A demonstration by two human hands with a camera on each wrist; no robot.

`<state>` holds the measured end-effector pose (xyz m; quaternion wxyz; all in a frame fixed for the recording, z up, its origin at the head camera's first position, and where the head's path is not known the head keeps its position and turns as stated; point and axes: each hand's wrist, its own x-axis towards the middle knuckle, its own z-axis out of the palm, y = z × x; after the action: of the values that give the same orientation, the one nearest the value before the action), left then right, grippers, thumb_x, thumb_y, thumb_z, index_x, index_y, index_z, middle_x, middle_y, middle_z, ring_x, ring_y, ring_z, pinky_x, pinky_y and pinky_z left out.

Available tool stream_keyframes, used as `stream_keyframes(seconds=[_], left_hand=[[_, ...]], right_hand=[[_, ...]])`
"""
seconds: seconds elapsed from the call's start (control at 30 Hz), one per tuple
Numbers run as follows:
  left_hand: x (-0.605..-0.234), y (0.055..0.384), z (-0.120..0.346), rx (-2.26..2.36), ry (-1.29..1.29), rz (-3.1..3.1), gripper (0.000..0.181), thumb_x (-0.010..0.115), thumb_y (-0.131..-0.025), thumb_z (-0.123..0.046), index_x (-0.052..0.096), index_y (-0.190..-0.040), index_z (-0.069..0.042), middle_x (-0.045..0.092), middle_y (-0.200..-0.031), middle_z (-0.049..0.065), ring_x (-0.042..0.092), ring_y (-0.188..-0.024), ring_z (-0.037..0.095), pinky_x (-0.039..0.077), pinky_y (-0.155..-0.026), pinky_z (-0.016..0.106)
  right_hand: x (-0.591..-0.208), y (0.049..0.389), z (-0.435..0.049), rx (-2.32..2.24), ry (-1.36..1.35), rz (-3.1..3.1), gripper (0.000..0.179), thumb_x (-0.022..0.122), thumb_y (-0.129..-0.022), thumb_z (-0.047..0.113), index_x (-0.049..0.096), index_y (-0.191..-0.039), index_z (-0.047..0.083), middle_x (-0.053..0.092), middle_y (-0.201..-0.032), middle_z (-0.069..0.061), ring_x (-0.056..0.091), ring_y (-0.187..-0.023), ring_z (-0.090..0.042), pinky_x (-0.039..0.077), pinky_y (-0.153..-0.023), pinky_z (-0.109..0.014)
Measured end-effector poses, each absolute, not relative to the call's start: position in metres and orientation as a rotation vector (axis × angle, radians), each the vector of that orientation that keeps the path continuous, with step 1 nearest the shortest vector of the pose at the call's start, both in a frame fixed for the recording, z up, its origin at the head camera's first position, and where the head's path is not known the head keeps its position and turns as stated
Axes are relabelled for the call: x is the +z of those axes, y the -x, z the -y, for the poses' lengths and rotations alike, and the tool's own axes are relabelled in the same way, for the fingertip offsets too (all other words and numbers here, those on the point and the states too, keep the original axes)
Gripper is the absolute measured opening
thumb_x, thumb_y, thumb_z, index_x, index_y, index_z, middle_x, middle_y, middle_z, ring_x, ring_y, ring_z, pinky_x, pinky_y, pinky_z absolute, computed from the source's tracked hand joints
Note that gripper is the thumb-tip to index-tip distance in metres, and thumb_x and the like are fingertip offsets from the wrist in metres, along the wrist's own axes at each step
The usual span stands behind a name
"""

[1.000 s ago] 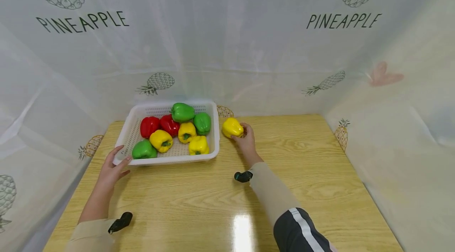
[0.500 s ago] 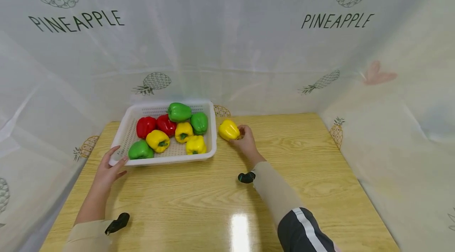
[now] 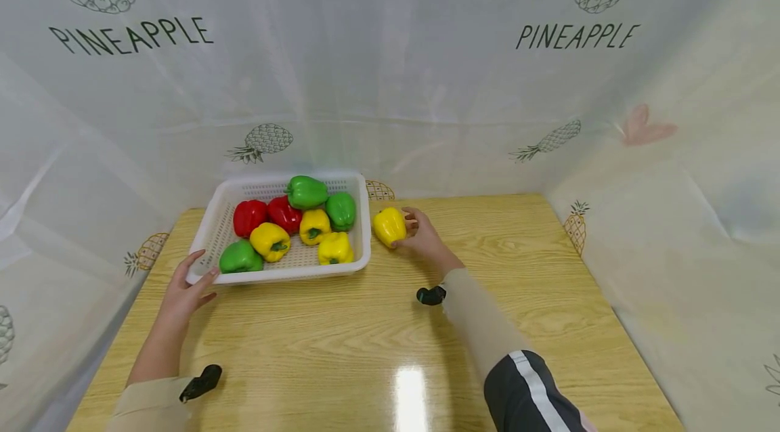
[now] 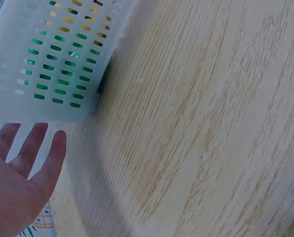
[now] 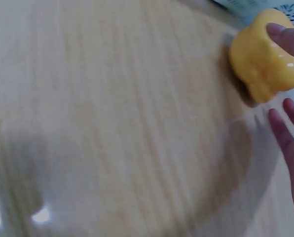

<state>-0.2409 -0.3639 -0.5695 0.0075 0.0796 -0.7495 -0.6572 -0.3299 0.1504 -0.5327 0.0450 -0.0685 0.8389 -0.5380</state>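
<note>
A yellow bell pepper [image 3: 388,227] lies on the table just right of a white perforated basket [image 3: 286,277]. My right hand [image 3: 420,235] is at its right side; in the right wrist view the thumb [image 5: 290,39] lies against the pepper, while other fingers spread loosely below, apart from it. My left hand [image 3: 185,291] rests at the basket's front left corner, its fingers [image 4: 51,160] extended and loose by the rim. Inside the basket are two red bell peppers [image 3: 250,218], several green ones [image 3: 240,256] and several yellow ones [image 3: 270,242].
The wooden table [image 3: 341,344] reaches back to a whitish curtain [image 3: 402,80] printed with pineapples, which also hangs along both sides. A dark wrist camera [image 3: 431,295] juts from the right sleeve, another [image 3: 202,383] from the left.
The yellow pepper outside the basket has turned to stand more lengthwise. My right hand has drawn slightly right and its fingers have loosened. The left hand stays at the basket corner.
</note>
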Motion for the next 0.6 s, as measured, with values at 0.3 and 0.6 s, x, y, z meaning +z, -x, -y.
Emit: stream_keyframes(seconds=[0.3,0.6], left_hand=[[-0.573,0.240,0.364,-2.064,-0.252,2.315,0.066,0.064,-0.081,-0.038,0.029,-0.137,-0.038,0.015,-0.139,0.013,0.052,-0.090,-0.001,0.051,-0.064,0.023],[-0.571,0.241,0.364,-2.038,-0.274,2.350,0.062,0.061,-0.084,-0.035,0.028,-0.137,-0.041,0.013,-0.142,0.011,0.050,-0.092,-0.001,0.052,-0.066,0.026]], right_hand=[[-0.512,0.340,-0.152,-1.477,0.315,-2.465,0.082,0.077,-0.069,0.007,0.036,-0.137,0.028,0.026,-0.141,-0.002,0.033,-0.121,-0.032,0.034,-0.094,-0.050],[-0.523,0.346,-0.145,-1.433,0.259,-2.544,0.077,0.078,-0.069,0.012,0.042,-0.132,0.038,0.030,-0.138,-0.001,0.034,-0.120,-0.029,0.030,-0.097,-0.050]])
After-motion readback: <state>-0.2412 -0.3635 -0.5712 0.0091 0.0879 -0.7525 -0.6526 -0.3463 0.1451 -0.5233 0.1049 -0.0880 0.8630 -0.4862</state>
